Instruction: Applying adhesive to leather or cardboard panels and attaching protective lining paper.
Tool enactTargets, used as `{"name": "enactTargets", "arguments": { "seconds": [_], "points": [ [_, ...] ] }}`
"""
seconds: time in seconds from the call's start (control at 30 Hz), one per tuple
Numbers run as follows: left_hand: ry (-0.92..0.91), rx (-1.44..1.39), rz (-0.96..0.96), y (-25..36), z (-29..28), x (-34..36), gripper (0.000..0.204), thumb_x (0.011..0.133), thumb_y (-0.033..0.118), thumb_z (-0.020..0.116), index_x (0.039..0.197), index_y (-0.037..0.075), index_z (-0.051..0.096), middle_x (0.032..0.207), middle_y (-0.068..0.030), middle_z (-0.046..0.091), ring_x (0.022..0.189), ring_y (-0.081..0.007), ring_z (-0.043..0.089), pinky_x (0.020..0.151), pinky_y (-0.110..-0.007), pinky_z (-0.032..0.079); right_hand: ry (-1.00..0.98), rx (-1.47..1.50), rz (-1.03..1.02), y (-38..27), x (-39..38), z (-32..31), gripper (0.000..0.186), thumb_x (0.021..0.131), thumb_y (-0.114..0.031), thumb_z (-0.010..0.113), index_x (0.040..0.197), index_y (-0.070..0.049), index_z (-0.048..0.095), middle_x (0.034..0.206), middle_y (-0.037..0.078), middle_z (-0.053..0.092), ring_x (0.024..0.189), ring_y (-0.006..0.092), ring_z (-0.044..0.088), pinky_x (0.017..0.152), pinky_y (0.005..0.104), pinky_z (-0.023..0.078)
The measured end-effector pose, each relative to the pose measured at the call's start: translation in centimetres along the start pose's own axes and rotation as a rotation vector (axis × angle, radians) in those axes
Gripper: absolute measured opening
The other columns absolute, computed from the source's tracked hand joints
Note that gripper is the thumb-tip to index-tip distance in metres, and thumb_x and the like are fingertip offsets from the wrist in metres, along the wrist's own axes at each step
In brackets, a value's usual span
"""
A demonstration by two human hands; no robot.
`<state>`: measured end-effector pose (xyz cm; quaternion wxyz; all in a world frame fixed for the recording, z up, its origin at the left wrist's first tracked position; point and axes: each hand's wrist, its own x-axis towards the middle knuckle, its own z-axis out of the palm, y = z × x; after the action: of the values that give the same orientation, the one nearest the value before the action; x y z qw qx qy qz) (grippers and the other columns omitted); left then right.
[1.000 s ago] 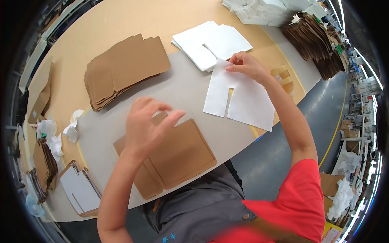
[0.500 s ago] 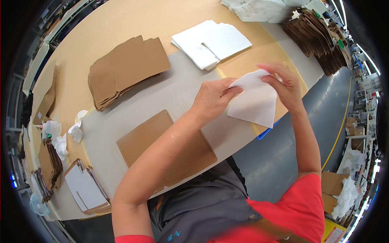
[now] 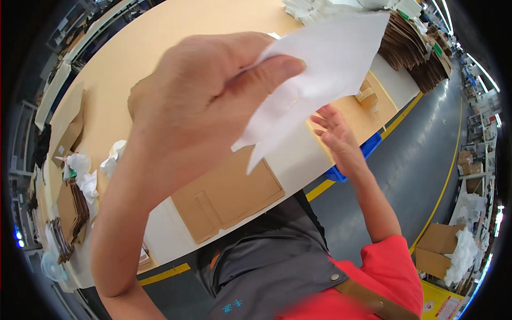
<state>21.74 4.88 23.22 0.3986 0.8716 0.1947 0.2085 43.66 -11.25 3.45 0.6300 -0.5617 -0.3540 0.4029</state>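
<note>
My left hand [image 3: 213, 96], close to the camera, pinches a thin white sheet [image 3: 330, 53] with a narrow pointed lower end, lifted above the table. Behind and below it my right hand [image 3: 338, 138] is open, fingers apart and slightly curled, near the table's right edge. A flat brown cut card [image 3: 229, 197] lies on the grey mat [image 3: 298, 170] near the front edge. The brown stack [image 3: 138, 96] and the white stack behind are mostly hidden by my left hand and the sheet.
Dark brown stacked pieces [image 3: 405, 48] and white material [image 3: 304, 8] are at the back right, crumpled white paper [image 3: 85, 178] and brown pieces [image 3: 72, 210] at the left. A blue bin [image 3: 370, 146] is under the table's right edge. An aisle with boxes [image 3: 440, 248] runs at the right.
Both hands held the sheet half a second ago. My left hand has since raised it toward the camera and leftward; my right hand has let go and moved down and left.
</note>
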Motion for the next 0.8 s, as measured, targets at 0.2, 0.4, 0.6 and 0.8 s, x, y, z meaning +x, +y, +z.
{"name": "enactTargets", "arguments": {
  "seconds": [0.2,0.4,0.6,0.8],
  "points": [
    [0.243,-0.243,-0.043,0.7,-2.4,-5.0,0.029,0.104,0.024,0.058,0.114,-0.001,0.069,0.091,-0.0099,0.074,0.072,-0.0137,0.071,0.063,-0.027,0.058,-0.292,0.5,0.0,1.2,1.8,7.6,0.068,0.088,-0.025,0.078,0.144,-0.001,0.045,0.137,0.013,0.058,0.129,0.0248,0.054,0.107,0.0376,0.044],
    [0.66,-0.457,-0.443,-5.4,-1.9,-15.8,0.027,0.102,0.021,0.061,0.114,-0.002,0.068,0.096,-0.0057,0.071,0.071,-0.01,0.064,0.061,-0.028,0.055,-0.165,0.266,0.285,-1.8,-3.3,11.6,0.028,0.095,-0.013,0.07,0.119,0.001,0.067,0.109,0.005,0.07,0.1,0.0117,0.064,0.086,0.0279,0.052],
    [0.608,-0.368,-0.578,-8.1,2.4,-22.5,0.028,0.103,0.017,0.06,0.121,-0.003,0.066,0.099,0.0,0.068,0.084,-0.0054,0.056,0.076,-0.022,0.046,-0.251,-0.162,0.302,-2.8,-6.9,10.6,0.026,0.098,-0.013,0.065,0.118,0.004,0.067,0.1,0.002,0.07,0.088,0.0064,0.061,0.079,0.0244,0.051],
    [0.65,-0.499,-0.671,-8.8,4.8,-23.9,0.028,0.104,0.016,0.056,0.123,-0.003,0.064,0.103,-0.0006,0.067,0.092,-0.0057,0.057,0.082,-0.022,0.046,-0.248,-0.201,0.484,-4.2,-7.1,11.3,0.032,0.1,-0.014,0.063,0.127,0.003,0.061,0.101,0.003,0.069,0.085,0.0057,0.061,0.073,0.0239,0.052]
  ]
}}
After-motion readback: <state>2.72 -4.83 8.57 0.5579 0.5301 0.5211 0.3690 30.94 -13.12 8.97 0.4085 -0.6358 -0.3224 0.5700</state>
